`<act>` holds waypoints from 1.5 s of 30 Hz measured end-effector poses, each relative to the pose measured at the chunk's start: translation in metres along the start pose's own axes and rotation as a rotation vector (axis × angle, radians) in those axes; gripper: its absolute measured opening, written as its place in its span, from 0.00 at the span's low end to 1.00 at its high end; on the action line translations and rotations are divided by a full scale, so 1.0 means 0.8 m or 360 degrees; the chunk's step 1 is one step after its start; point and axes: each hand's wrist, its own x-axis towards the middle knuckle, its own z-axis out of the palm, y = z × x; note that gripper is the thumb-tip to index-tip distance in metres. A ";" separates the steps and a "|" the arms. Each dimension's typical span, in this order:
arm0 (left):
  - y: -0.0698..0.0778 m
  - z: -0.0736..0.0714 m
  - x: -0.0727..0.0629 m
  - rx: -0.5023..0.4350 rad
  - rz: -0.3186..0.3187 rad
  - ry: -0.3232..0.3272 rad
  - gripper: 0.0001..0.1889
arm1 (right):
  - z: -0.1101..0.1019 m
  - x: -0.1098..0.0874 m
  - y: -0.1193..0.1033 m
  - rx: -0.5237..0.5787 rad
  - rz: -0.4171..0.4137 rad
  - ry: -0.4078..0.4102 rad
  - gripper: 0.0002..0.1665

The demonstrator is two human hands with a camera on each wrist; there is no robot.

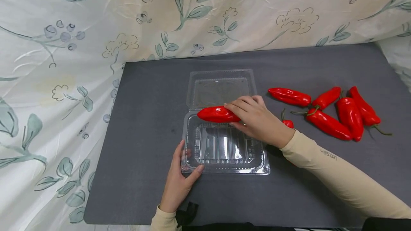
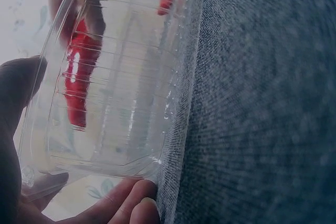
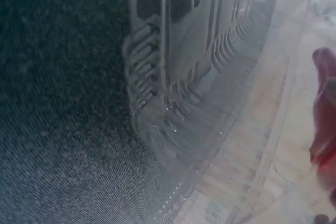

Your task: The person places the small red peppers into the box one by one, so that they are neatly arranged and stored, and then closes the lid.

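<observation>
The biggest thing we see is a pale cloth (image 1: 96,27) with green leaves and little flowers, behind the table and to its left. Next comes the flat, dark grey table (image 1: 144,124). On it sits a clear plastic box (image 1: 236,169), wide open. Its see-through lid (image 1: 221,81) lies back on the far side. Two cream sleeves cover the arms; the right sleeve (image 1: 334,174) has small dark letters on it.

The left hand (image 1: 179,179) is at the near left corner of the box. Its grip is spread: we see the thumb at the near edge and the fingers along the left side, touching the plastic. The right hand (image 1: 257,120) has its grip pinched around the right end of a shiny red pepper (image 1: 213,114). This pepper lies sideways over the far part of the box, close to where the lid folds. We can't tell if it touches the plastic.

Five more red peppers (image 1: 329,124) lie in a loose bunch on the right part of the table. Another pepper (image 1: 288,123) peeks out behind the right arm, mostly hidden. Smallest of all are the thin green stems (image 1: 383,131).
</observation>
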 end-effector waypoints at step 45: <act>0.005 -0.002 0.000 0.0014 -0.0043 -0.0012 0.47 | 0.028 0.004 -0.012 -0.0095 0.0011 -0.0328 0.35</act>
